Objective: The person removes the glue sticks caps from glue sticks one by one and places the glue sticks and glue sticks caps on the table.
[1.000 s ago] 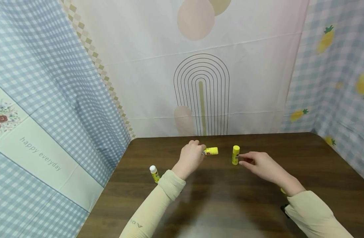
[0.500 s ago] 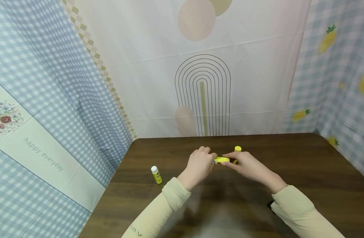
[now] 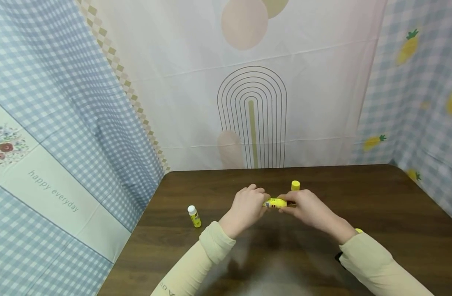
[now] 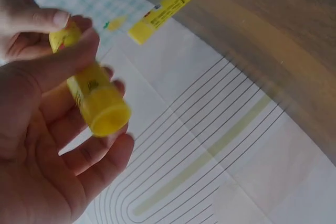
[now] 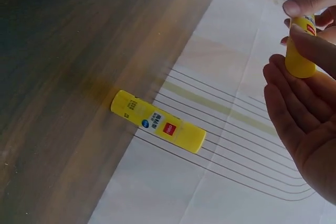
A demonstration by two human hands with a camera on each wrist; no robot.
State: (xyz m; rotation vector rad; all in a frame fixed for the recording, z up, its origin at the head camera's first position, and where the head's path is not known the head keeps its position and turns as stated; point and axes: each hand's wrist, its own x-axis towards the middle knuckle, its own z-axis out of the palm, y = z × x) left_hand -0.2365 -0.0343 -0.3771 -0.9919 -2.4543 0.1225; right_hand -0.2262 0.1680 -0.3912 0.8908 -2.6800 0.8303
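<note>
A yellow glue stick [image 3: 275, 203] lies level between both hands above the table. My left hand [image 3: 246, 207] grips one end between thumb and fingers; in the left wrist view the round yellow end of the glue stick [image 4: 102, 106] points out of the hand. My right hand [image 3: 311, 207] pinches the opposite end with thumb and fingertips. In the right wrist view its thumb presses on the smooth yellow end [image 5: 300, 65]. Just behind the right hand stands a second yellow glue stick [image 3: 295, 186], upright, its lower part hidden in the head view; its label shows in the right wrist view.
A white-capped glue stick [image 3: 194, 216] stands on the brown table [image 3: 167, 255] left of the hands. By the right wrist a bit of a yellow object [image 3: 358, 231] shows. A dark object [image 3: 340, 259] peeks from beside the right sleeve. A patterned cloth [image 3: 196, 123] hangs behind the table.
The left hand has brought its glue stick right and slightly nearer. The right hand has left the standing glue stick's side, moved left, and taken hold of the held one's free end.
</note>
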